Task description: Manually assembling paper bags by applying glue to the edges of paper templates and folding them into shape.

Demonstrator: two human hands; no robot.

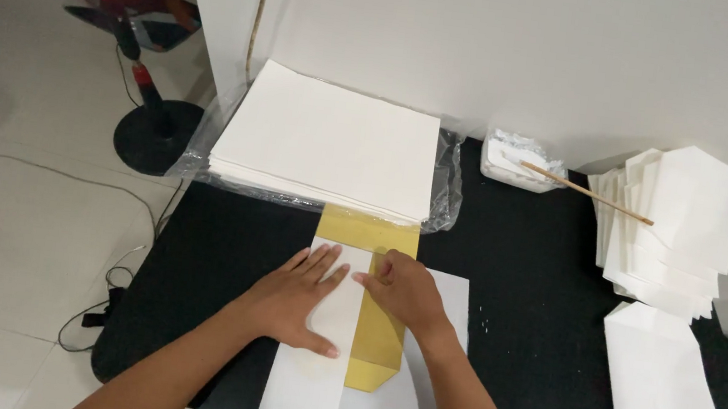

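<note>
A white sheet of paper [307, 381] lies on the black table [537, 288], its left part folded over a yellow card template [369, 360] that runs down the middle. My left hand [299, 296] lies flat, fingers spread, on the folded left flap. My right hand [404, 291] rests on the yellow template, with its fingertips at the flap's edge. Neither hand grips anything.
A thick stack of white sheets [335, 142] on clear plastic wrap sits at the table's far edge. A small tub of white paste [515, 162] with a thin wooden stick [589, 194] stands behind. Folded white envelopes [673, 221] and more [663, 385] lie at right. A fan stand [153, 130] is on the floor at left.
</note>
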